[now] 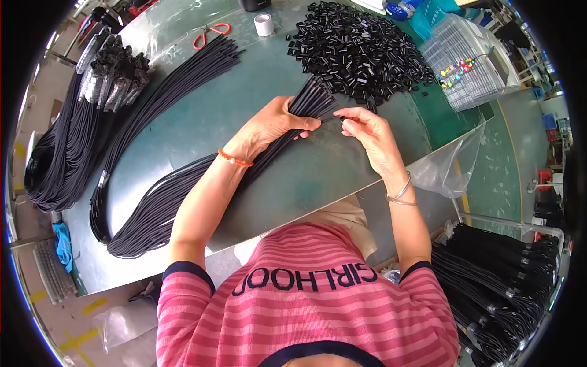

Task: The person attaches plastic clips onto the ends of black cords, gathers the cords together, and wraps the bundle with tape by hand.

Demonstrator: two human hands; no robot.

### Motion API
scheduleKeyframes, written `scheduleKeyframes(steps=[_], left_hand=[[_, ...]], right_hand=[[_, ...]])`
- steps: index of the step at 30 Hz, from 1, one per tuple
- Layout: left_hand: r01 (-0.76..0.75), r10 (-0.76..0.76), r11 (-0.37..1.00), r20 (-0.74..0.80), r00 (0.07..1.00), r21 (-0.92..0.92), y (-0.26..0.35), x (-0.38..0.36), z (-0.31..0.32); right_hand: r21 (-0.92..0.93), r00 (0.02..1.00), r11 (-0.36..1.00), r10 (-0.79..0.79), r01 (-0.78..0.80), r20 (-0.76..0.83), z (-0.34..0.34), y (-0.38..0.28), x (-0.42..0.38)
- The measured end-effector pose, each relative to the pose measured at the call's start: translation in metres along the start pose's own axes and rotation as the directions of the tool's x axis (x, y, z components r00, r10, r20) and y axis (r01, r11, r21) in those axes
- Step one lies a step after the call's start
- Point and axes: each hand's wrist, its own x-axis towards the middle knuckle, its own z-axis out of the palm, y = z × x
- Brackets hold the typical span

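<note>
My left hand [284, 122] is wrapped round a bundle of thin black cables [177, 202], close to their ends. The cable ends [313, 95] fan out beyond my fingers, toward the pile of small black pieces. Just right of it, my right hand [367, 131] pinches a small black piece [343, 118] between thumb and fingertips. One cable tip reaches across toward that piece; whether the two touch is too small to tell. The pile of small black rectangular pieces [361, 52] lies on the green table [275, 189] beyond both hands.
More black cable [140, 113] curves along the table's left, near a plastic-wrapped bundle [113, 73]. Red-handled scissors [211, 35] and a white tape roll [263, 25] lie at the back. A clear plastic box [468, 61] stands right. Cable bundles [495, 275] hang lower right.
</note>
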Motion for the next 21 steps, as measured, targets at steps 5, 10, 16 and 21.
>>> scheduleKeyframes(steps=[5, 10, 16, 21], left_hand=[[-0.007, 0.007, 1.0, 0.01, 1.0, 0.016, 0.0, 0.003, -0.005], [0.005, -0.004, 0.999, 0.039, 0.999, -0.044, 0.001, 0.001, -0.008], [0.013, -0.009, 0.992, 0.028, 1.0, -0.129, -0.004, 0.001, -0.009], [-0.055, 0.05, 0.989, -0.039, 0.998, -0.14, -0.004, 0.005, -0.008]], right_hand=[[-0.1, 0.998, 0.993, -0.057, 0.057, 0.004, 0.003, -0.014, 0.009], [-0.343, 0.99, 0.933, -0.078, 0.114, 0.116, -0.005, -0.035, 0.017], [-0.245, 0.971, 0.969, 0.031, 0.029, 0.235, 0.001, -0.037, 0.027], [-0.791, 0.944, 0.537, -0.291, 0.295, 0.154, 0.055, -0.039, 0.004]])
